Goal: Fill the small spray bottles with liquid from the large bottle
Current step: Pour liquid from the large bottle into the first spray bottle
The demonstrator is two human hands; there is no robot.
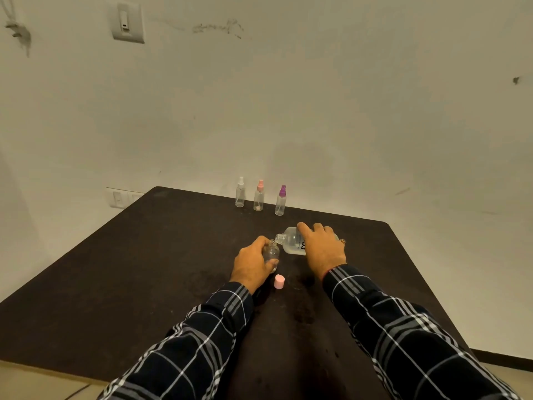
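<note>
My left hand grips a small clear bottle with no cap, standing upright on the dark table. My right hand holds the large clear bottle tipped on its side, its open neck right at the small bottle's mouth. A pink cap lies on the table just in front of the small bottle. Three small spray bottles stand in a row at the far edge: one with a white top, one with a pink top and one with a purple top.
The table stands against a pale wall. A wall switch is high at the left and a socket plate sits beside the table's far left corner. The floor shows at the lower left.
</note>
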